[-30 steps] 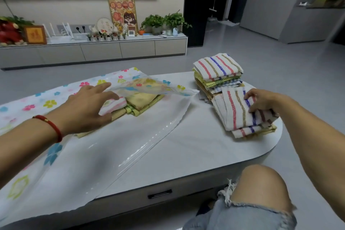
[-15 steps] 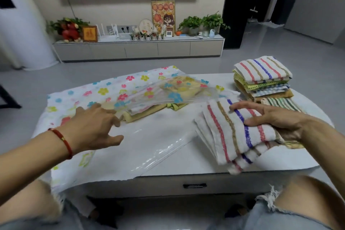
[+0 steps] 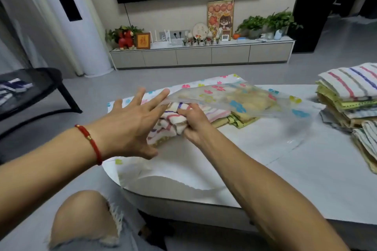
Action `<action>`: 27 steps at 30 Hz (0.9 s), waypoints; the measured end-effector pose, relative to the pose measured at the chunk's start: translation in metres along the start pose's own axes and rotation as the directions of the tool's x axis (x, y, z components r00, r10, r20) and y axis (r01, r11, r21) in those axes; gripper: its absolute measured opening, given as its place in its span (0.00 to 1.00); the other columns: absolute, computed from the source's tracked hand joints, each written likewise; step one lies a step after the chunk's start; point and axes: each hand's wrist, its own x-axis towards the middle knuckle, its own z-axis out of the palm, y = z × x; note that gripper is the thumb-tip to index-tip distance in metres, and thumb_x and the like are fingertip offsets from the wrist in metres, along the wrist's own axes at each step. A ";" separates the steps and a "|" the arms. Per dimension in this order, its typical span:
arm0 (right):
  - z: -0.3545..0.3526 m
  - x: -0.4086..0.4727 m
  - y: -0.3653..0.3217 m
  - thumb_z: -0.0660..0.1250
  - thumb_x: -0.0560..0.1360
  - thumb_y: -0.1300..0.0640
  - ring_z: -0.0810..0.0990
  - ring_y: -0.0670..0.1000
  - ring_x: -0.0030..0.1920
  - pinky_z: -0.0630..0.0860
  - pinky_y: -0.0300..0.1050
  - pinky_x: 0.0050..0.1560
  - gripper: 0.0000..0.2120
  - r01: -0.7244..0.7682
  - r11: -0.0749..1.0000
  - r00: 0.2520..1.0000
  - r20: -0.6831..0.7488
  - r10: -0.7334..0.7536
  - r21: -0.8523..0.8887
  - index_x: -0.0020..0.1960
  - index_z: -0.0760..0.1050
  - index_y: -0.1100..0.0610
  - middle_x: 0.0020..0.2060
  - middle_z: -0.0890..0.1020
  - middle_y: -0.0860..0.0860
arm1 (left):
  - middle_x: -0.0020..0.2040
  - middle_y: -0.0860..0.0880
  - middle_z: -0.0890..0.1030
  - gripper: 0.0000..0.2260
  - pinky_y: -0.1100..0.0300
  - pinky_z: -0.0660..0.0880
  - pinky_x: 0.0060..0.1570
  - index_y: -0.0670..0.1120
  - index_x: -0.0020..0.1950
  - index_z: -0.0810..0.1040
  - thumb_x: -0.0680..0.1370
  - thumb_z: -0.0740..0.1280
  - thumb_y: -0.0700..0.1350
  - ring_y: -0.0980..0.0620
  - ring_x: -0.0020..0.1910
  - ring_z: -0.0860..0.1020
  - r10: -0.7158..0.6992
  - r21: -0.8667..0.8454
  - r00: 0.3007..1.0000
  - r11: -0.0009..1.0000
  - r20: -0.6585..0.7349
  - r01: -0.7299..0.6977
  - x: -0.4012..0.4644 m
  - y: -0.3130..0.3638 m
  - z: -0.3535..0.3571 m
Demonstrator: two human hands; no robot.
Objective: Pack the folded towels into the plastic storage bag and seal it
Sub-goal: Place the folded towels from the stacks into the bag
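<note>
A flower-printed plastic storage bag [image 3: 240,98] lies across the white table [image 3: 306,173], its clear upper flap raised. My left hand [image 3: 130,128], fingers spread, lifts that flap at its near-left corner. My right hand [image 3: 193,124] grips a folded striped towel [image 3: 169,126] and holds it in the bag's mouth, partly under the flap. Yellow-green folded towels [image 3: 242,118] lie deeper inside the bag. A stack of folded towels [image 3: 346,91] stands at the table's right, with further folded ones [image 3: 367,140] at the right edge.
A dark chair [image 3: 30,91] stands to the left of the table. My bare knee [image 3: 85,216] is below the table's front edge. A low TV cabinet [image 3: 200,55] with plants and ornaments lines the far wall across open grey floor.
My right hand carried the striped towel from the right side of the table leftward into the bag's mouth. My left hand moved to lift the clear flap. The camera turned left.
</note>
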 end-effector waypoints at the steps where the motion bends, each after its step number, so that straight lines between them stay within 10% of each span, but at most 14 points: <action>1: 0.019 0.016 0.010 0.57 0.80 0.76 0.80 0.64 0.50 0.73 0.69 0.66 0.12 0.055 0.993 0.998 -0.042 -0.050 0.104 0.57 0.74 0.67 0.56 0.78 0.69 | 0.78 0.58 0.31 0.52 0.32 0.63 0.67 0.57 0.77 0.37 0.66 0.69 0.66 0.38 0.78 0.44 -0.001 -0.003 1.000 1.000 -0.006 0.001 0.000 -0.002 0.000; 4: 0.043 0.050 0.047 0.64 0.82 0.67 0.81 0.63 0.55 0.76 0.62 0.59 0.11 0.106 0.983 0.981 -0.178 -0.079 0.149 0.59 0.73 0.52 0.60 0.79 0.65 | 0.76 0.60 0.29 0.52 0.32 0.63 0.67 0.56 0.77 0.37 0.66 0.68 0.68 0.40 0.79 0.42 -0.017 -0.024 0.999 1.000 -0.037 0.016 0.001 -0.012 -0.001; 9: 0.011 0.063 0.117 0.66 0.78 0.64 0.77 0.56 0.66 0.76 0.44 0.64 0.22 -0.089 0.852 0.973 -0.227 -0.036 -0.516 0.72 0.73 0.53 0.70 0.77 0.56 | 0.74 0.63 0.26 0.51 0.32 0.59 0.70 0.57 0.77 0.38 0.66 0.67 0.70 0.44 0.79 0.39 -0.011 -0.064 0.999 0.998 -0.035 0.009 0.003 -0.014 0.001; 14: 0.014 0.074 0.123 0.68 0.78 0.61 0.77 0.52 0.66 0.75 0.45 0.67 0.20 0.142 0.851 0.924 -0.242 -0.298 -0.505 0.70 0.76 0.54 0.67 0.79 0.52 | 0.73 0.65 0.26 0.50 0.33 0.59 0.71 0.60 0.76 0.36 0.67 0.67 0.68 0.46 0.79 0.38 -0.001 -0.115 1.000 0.993 -0.028 -0.002 0.002 -0.012 0.007; 21: -0.003 0.066 0.096 0.66 0.80 0.49 0.80 0.56 0.65 0.77 0.53 0.67 0.24 0.034 0.539 0.999 0.044 0.006 -0.841 0.75 0.71 0.49 0.71 0.78 0.52 | 0.74 0.64 0.26 0.48 0.35 0.58 0.72 0.58 0.77 0.36 0.69 0.66 0.67 0.47 0.79 0.38 -0.017 -0.134 1.000 0.991 -0.011 0.015 0.000 -0.008 0.007; 27: -0.073 0.041 0.061 0.63 0.78 0.58 0.79 0.56 0.58 0.76 0.48 0.51 0.12 -0.017 0.210 0.837 -0.128 -0.532 -0.978 0.57 0.81 0.52 0.55 0.82 0.52 | 0.79 0.57 0.35 0.41 0.36 0.59 0.72 0.57 0.79 0.46 0.70 0.51 0.73 0.45 0.79 0.43 -0.058 -0.169 0.992 0.985 -0.110 0.039 0.008 0.004 0.006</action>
